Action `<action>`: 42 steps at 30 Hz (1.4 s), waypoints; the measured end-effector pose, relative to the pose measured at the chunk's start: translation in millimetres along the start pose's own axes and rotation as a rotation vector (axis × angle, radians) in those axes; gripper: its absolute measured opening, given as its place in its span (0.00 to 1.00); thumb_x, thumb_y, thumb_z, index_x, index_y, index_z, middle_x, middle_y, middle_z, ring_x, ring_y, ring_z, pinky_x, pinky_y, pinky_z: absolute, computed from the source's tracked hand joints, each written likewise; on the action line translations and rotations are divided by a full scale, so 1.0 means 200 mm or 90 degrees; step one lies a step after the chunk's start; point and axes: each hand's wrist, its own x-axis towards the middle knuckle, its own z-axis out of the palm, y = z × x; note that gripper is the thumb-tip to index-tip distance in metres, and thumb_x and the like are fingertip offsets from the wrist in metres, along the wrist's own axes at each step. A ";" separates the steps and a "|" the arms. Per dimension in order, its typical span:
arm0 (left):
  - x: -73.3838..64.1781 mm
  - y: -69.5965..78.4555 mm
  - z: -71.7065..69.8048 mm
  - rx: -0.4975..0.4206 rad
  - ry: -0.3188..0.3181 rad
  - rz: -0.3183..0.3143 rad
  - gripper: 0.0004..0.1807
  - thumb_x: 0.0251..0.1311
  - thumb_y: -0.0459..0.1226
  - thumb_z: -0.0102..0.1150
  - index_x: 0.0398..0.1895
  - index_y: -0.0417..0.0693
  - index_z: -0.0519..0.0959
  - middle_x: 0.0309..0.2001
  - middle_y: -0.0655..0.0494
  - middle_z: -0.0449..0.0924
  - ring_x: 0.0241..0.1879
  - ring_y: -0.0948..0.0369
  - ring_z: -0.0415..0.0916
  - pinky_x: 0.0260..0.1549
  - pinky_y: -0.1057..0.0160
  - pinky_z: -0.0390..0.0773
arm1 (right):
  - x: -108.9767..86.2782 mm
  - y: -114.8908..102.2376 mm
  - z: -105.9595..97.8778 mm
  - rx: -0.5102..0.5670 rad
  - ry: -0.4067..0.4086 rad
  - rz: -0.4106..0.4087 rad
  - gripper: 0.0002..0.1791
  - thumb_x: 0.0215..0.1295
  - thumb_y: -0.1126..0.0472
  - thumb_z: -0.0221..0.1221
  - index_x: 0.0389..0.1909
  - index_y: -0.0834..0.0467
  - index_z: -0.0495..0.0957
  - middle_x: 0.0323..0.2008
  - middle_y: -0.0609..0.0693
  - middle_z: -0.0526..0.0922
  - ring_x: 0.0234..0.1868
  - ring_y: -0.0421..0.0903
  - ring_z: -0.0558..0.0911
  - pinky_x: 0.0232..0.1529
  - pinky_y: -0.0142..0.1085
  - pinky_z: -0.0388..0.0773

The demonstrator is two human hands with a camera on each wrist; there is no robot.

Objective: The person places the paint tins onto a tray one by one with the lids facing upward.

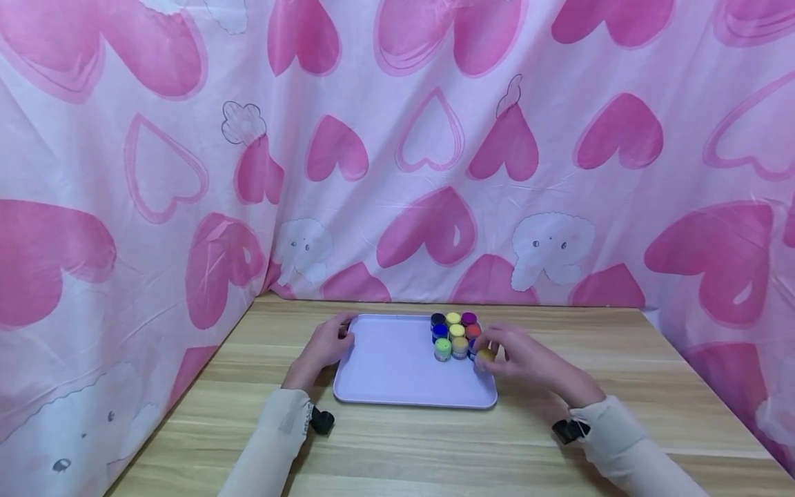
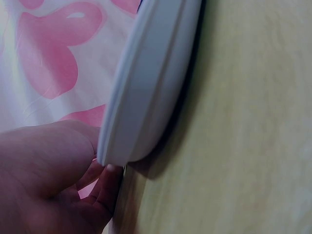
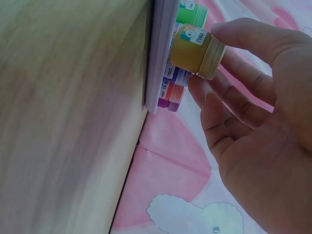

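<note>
My right hand [image 1: 524, 355] pinches a small ochre paint jar [image 3: 194, 48] by its lid between thumb and fingers, at the right side of the lilac tray [image 1: 397, 369]. Several other small paint jars stand together in rows at the tray's back right. Among them are a light green jar [image 1: 443, 350], another ochre jar [image 1: 459, 347], a red jar [image 1: 473, 332] and a purple jar [image 1: 468, 318]. A dark blue jar is partly hidden behind my right fingers. My left hand [image 1: 326, 343] grips the tray's left rim near its back corner, thumb and fingers around the edge [image 2: 141, 92].
The tray lies on a wooden table [image 1: 397, 449]. A pink curtain with hearts [image 1: 428, 228] hangs along the back and both sides. Each wrist carries a small black camera, one by the left sleeve [image 1: 267, 435] and one by the right sleeve [image 1: 621, 438].
</note>
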 end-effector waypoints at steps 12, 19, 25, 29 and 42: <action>-0.01 0.00 0.00 0.003 0.001 0.005 0.29 0.77 0.34 0.58 0.79 0.49 0.72 0.74 0.42 0.78 0.67 0.46 0.80 0.71 0.43 0.80 | -0.01 -0.01 0.03 -0.005 -0.007 -0.010 0.12 0.69 0.52 0.74 0.51 0.44 0.88 0.49 0.39 0.84 0.50 0.42 0.80 0.51 0.40 0.87; -0.01 0.00 -0.01 0.003 -0.002 0.004 0.29 0.77 0.33 0.57 0.80 0.49 0.72 0.73 0.42 0.78 0.67 0.45 0.80 0.71 0.43 0.80 | -0.01 -0.03 0.04 0.000 -0.014 -0.011 0.11 0.67 0.57 0.75 0.49 0.46 0.89 0.44 0.40 0.84 0.47 0.44 0.80 0.50 0.38 0.88; -0.01 0.00 -0.01 0.008 -0.001 -0.002 0.29 0.78 0.33 0.57 0.80 0.50 0.71 0.73 0.41 0.78 0.66 0.46 0.80 0.71 0.42 0.80 | 0.00 -0.03 0.04 -0.007 -0.016 -0.016 0.11 0.67 0.58 0.75 0.49 0.47 0.88 0.43 0.39 0.84 0.45 0.43 0.80 0.48 0.34 0.86; -0.01 -0.01 -0.01 0.009 -0.007 -0.006 0.29 0.78 0.34 0.57 0.80 0.50 0.71 0.73 0.42 0.77 0.66 0.45 0.80 0.71 0.41 0.80 | 0.00 -0.04 0.04 0.001 -0.017 -0.010 0.10 0.68 0.57 0.74 0.48 0.47 0.89 0.42 0.38 0.83 0.45 0.42 0.80 0.47 0.34 0.87; 0.00 -0.01 -0.01 0.008 -0.010 -0.005 0.29 0.77 0.34 0.57 0.80 0.49 0.71 0.74 0.41 0.77 0.68 0.44 0.79 0.72 0.41 0.79 | -0.02 -0.02 0.01 0.015 0.024 0.028 0.05 0.74 0.55 0.69 0.47 0.41 0.88 0.40 0.36 0.84 0.45 0.41 0.80 0.49 0.36 0.86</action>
